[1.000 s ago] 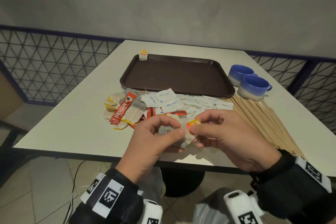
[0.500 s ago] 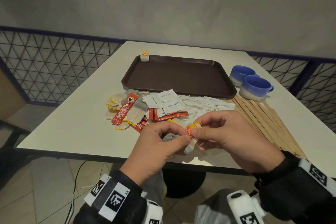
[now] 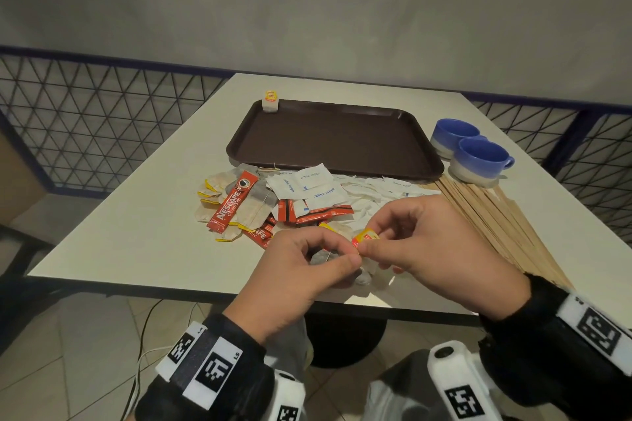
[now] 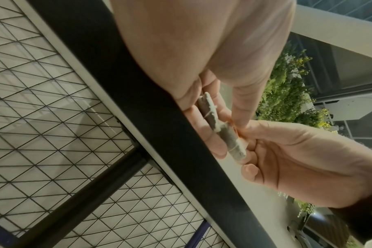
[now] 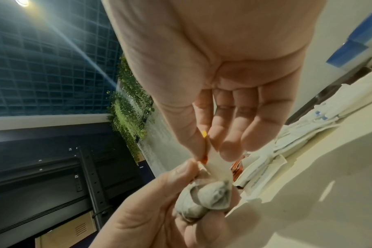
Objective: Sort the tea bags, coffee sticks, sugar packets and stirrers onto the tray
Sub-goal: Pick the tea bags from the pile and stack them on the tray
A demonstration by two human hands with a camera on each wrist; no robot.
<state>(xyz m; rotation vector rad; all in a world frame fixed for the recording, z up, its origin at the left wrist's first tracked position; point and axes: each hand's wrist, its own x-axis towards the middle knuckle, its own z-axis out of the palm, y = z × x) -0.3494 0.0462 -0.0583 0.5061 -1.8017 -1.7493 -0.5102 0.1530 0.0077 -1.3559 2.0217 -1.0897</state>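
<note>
Left grip (image 3: 301, 270) pinching half-hidden tea bag (image 5: 204, 201), right grip (image 3: 424, 236) pinching its tag (image 3: 365, 238)

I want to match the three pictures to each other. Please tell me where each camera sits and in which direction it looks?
Head: on the head, looking forward and down at the table and tray; both hands and wrist bands show.
Left wrist: below the left hand, looking up past the table edge.
Right wrist: below the right hand, looking up along its fingers.
Shared: all three show the tea bag held by both hands.
</note>
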